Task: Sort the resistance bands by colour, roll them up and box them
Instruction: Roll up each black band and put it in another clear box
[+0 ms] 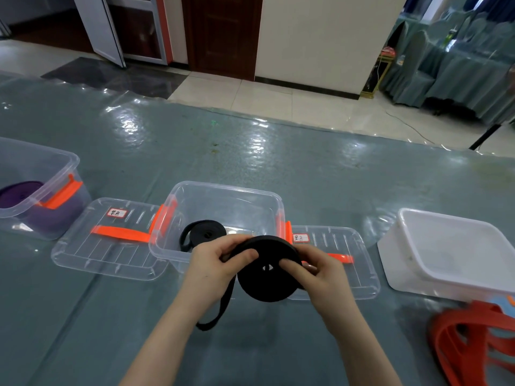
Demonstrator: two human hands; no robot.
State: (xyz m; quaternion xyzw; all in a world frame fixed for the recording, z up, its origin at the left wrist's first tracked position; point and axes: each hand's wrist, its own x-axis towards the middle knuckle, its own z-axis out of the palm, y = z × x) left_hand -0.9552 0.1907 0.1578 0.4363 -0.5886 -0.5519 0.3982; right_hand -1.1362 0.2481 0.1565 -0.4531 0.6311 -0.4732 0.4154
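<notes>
Black roll: you hold a nearly wound black band roll (269, 270) upright at centre frame, just in front of the middle box, above the grey-green plastic-covered table (278, 162).
Left hand: your left hand (216, 264) grips the roll's upper left edge, thumb curled onto its face, fingers behind.
Right hand: your right hand (317, 274) pinches the roll from the right, index finger pressed near the small centre hole.
Loose tail: an unwound loop of the same band (220, 310) hangs down from the roll's left side towards the lower centre.
Middle box: a clear box (223, 190) with orange latches holds one rolled black band (203, 232).
Lids: two clear lids lie flat beside it, one to the left (106, 254) and one to the right (348, 260), each with a small handwritten label.
Left edge: another clear box (41, 168) contains purple bands (19, 192).
Right side: a white tub (446, 252) sits at right; red-orange bands (473, 338) lie heaped in the lower right corner.
</notes>
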